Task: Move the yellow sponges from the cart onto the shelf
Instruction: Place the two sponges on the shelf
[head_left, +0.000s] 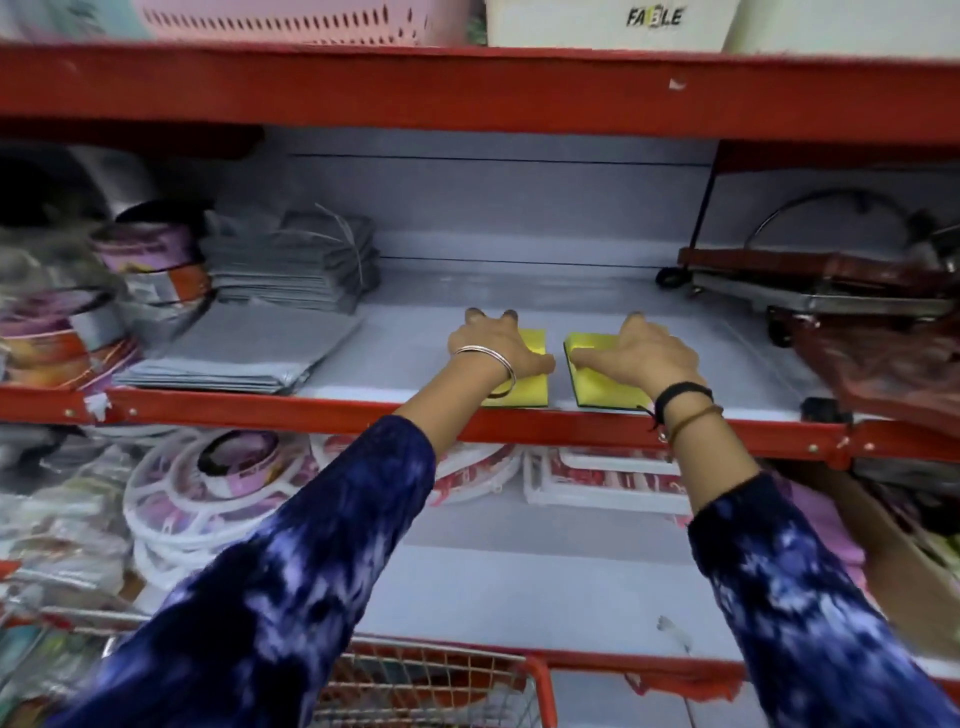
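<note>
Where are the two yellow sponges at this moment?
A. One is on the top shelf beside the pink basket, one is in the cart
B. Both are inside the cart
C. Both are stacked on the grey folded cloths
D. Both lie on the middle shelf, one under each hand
D: the left sponge and the right sponge lie side by side near the front edge of the middle shelf, with the left hand and the right hand resting on them.

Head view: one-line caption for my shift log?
Left hand and right hand press two yellow sponges side by side onto the red-edged shelf.
</note>
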